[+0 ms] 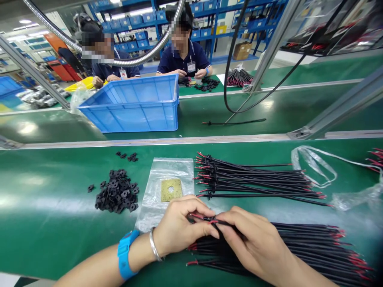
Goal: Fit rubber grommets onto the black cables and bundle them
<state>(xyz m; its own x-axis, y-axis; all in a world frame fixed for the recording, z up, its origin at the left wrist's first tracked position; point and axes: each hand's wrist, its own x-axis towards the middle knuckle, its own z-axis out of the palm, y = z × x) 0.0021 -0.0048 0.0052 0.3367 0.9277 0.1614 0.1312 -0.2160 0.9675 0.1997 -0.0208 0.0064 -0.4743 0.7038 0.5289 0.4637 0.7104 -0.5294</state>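
Note:
My left hand point(187, 225) pinches the red-wired end of a black cable point(223, 222), its thumb and forefinger closed there. Just to the right, my right hand point(254, 235) grips the same cable behind that end. A small black part seems to sit between the fingertips, mostly hidden. Below my hands lies a bundle of black cables point(311, 239) with red wire ends. Beyond them is a second bundle of cables point(254, 179), with small black pieces near their left ends. A heap of small black grommet-like pieces point(116, 193) lies to the left.
A yellow square pad with a hole point(163, 190) lies on a clear plastic bag point(149, 211). Behind the metal rail point(149, 142) stands a blue bin point(134, 115). A black cable loop point(227, 79) hangs ahead. Two co-workers point(188, 56) sit across the bench.

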